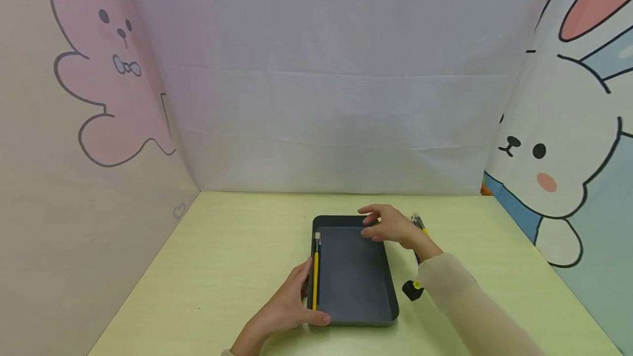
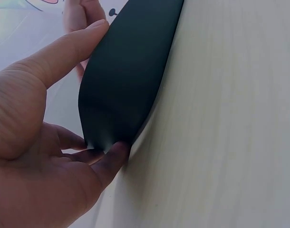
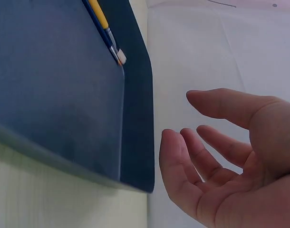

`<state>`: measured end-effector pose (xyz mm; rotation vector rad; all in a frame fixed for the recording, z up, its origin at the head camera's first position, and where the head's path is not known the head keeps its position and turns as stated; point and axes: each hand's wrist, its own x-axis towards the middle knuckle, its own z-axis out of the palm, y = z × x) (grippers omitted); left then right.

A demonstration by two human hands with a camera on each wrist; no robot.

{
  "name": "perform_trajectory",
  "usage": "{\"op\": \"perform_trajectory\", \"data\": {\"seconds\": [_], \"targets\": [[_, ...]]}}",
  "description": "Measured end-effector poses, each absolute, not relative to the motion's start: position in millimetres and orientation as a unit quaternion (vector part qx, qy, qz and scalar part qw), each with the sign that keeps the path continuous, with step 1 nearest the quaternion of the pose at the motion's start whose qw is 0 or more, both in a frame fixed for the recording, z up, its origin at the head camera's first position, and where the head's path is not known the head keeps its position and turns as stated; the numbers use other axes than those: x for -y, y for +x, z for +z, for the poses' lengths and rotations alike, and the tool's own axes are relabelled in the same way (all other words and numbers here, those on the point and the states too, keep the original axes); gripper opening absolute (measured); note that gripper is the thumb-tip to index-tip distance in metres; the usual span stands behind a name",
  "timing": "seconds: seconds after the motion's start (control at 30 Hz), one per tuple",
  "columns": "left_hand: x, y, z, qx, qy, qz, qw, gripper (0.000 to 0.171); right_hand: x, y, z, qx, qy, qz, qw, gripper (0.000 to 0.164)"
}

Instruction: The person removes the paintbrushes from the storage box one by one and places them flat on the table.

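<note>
A dark grey rectangular tray (image 1: 356,273) lies on the table. My left hand (image 1: 284,301) grips its near left corner, thumb at the near side and fingers along the left wall, as the left wrist view also shows. Along the tray's left side lie a yellow-handled paintbrush (image 1: 315,276) and a thinner, dark blue-handled brush (image 3: 106,37), bristles toward the far end. My right hand (image 1: 390,227) is by the far right corner with loosely bent fingers and nothing between them. A gap shows between it and the tray (image 3: 138,114) in the right wrist view.
Right of the tray, more brushes (image 1: 421,224) lie partly hidden behind my right forearm. A small black object (image 1: 411,291) with a yellow part sits near my sleeve. A white sheet (image 1: 336,98) rises behind the pale table (image 1: 237,246), with printed walls at both sides.
</note>
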<state>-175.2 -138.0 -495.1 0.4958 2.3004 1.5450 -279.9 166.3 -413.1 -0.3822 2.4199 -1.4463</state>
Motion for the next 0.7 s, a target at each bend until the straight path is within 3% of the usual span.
{"op": "perform_trajectory", "data": {"seconds": [0.7], "targets": [[140.0, -176.3, -497.3, -0.794, 0.192, 0.553, 0.165, 0.13, -106.6, -279.3, -440.3, -0.832, -0.154, -0.507, 0.167, 0.066]]}}
